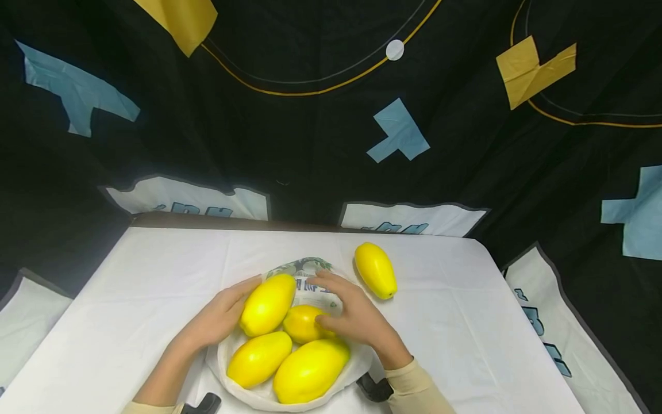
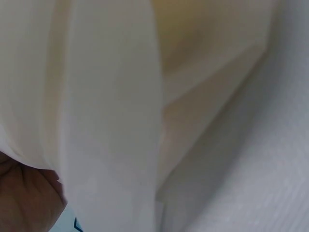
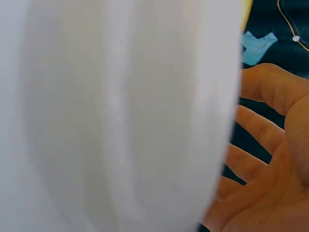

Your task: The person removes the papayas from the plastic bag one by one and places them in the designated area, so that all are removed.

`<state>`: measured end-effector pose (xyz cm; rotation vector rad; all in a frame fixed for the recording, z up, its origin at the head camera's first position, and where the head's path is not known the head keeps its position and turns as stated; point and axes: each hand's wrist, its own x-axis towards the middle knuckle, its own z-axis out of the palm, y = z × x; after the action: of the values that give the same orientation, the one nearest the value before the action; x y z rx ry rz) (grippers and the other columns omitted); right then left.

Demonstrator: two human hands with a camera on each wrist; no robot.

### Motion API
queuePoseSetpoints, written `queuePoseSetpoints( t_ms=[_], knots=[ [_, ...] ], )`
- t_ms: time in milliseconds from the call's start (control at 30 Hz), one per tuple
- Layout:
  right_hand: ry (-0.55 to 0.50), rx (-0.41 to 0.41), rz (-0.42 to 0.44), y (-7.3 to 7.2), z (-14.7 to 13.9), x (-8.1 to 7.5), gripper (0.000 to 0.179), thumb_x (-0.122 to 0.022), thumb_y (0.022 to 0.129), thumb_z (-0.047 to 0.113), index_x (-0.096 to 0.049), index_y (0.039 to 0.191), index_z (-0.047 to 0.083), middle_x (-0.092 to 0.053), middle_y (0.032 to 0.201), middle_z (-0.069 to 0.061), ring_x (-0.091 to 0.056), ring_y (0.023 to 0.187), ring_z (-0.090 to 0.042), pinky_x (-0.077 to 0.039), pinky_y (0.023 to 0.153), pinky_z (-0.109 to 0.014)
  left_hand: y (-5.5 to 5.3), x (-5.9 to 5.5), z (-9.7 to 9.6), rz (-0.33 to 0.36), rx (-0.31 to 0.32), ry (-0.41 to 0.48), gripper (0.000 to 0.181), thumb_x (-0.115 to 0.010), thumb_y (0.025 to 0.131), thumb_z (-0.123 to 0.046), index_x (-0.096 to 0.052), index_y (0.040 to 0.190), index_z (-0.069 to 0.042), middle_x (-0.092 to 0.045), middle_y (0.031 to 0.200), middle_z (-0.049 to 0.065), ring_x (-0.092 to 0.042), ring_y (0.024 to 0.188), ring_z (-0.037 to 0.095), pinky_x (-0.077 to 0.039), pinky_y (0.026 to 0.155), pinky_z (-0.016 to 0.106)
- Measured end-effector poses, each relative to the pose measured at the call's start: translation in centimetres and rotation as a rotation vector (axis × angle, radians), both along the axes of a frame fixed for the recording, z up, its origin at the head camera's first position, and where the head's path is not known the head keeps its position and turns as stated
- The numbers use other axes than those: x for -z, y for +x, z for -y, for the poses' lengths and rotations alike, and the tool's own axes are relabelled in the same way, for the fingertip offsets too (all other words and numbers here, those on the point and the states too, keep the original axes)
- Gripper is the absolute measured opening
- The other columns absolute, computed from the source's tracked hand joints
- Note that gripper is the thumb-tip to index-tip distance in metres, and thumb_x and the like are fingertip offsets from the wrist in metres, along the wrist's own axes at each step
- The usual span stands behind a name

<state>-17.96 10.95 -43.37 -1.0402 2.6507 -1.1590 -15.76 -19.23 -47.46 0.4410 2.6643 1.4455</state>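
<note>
Left grip [image 1: 222, 316]: fingers straight along bag [image 1: 360, 365]; right grip [image 1: 354, 307] spread, thumb at middle fruit [image 1: 301, 323]. Bag toward near edge of desk [image 1: 465, 328], loose fruit [image 1: 375, 270] nearer far edge. Light, even pressure both sides should stop bag slumping.

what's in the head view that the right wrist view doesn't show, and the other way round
Only the head view: the left hand, the bag's printed panel, four yellow fruits in the bag and a fifth fruit beyond it on the table.

Only the right wrist view: a close look at the right hand's palm side, fingers slightly spread.

Both: the right hand, the white bag, some yellow, and the dark backdrop with a light blue patch.
</note>
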Motion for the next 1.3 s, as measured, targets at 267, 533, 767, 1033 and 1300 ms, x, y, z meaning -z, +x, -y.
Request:
queuePoseSetpoints(
  t_ms=[267,533,767,1033,1300],
  knots=[
    [0.071,-0.072,0.105,0.1,0.7,0.9,0.058,-0.073,0.083,0.015,-0.056,0.137,0.028,-0.047,0.144,0.010,-0.039,0.136,-0.014,-0.034,0.112,-0.045,0.0,-0.1,0.0,0.001,-0.007,0.000,0.047,-0.040,0.106,-0.029,-0.043,0.146,-0.004,-0.041,0.150,0.014,-0.033,0.139,0.036,-0.026,0.112,0.058],
    [0.070,-0.106,0.187,0.1,1.2,1.6,0.058,-0.076,0.082,0.017,-0.058,0.136,0.028,-0.053,0.135,0.020,-0.047,0.125,-0.005,-0.040,0.107,-0.038,0.0,-0.2,0.0,-0.002,-0.002,-0.001,0.047,-0.039,0.107,-0.028,-0.042,0.146,-0.004,-0.041,0.150,0.014,-0.033,0.139,0.036,-0.026,0.112,0.058],
    [0.092,-0.112,0.211,0.2,1.2,1.9,0.057,-0.076,0.082,0.018,-0.058,0.134,0.032,-0.054,0.132,0.022,-0.050,0.117,-0.002,-0.041,0.104,-0.036,0.1,-0.1,0.1,-0.013,0.000,-0.001,0.047,-0.039,0.107,-0.028,-0.042,0.146,-0.003,-0.041,0.150,0.014,-0.033,0.140,0.035,-0.025,0.113,0.057],
    [0.088,-0.113,0.166,0.3,1.2,1.4,0.054,-0.075,0.083,0.018,-0.059,0.133,0.032,-0.056,0.131,0.021,-0.051,0.117,-0.002,-0.042,0.104,-0.035,0.1,-0.1,0.1,-0.004,0.003,0.005,0.048,-0.039,0.107,-0.029,-0.041,0.147,-0.004,-0.040,0.151,0.014,-0.032,0.140,0.036,-0.025,0.113,0.057],
    [0.055,-0.104,0.112,0.2,0.6,0.2,0.057,-0.075,0.083,0.017,-0.057,0.136,0.028,-0.056,0.132,0.018,-0.050,0.120,-0.005,-0.042,0.105,-0.036,0.1,-0.2,0.1,-0.008,0.005,0.002,0.047,-0.039,0.107,-0.027,-0.042,0.146,-0.003,-0.040,0.150,0.014,-0.033,0.140,0.036,-0.025,0.113,0.057]
  ],
)
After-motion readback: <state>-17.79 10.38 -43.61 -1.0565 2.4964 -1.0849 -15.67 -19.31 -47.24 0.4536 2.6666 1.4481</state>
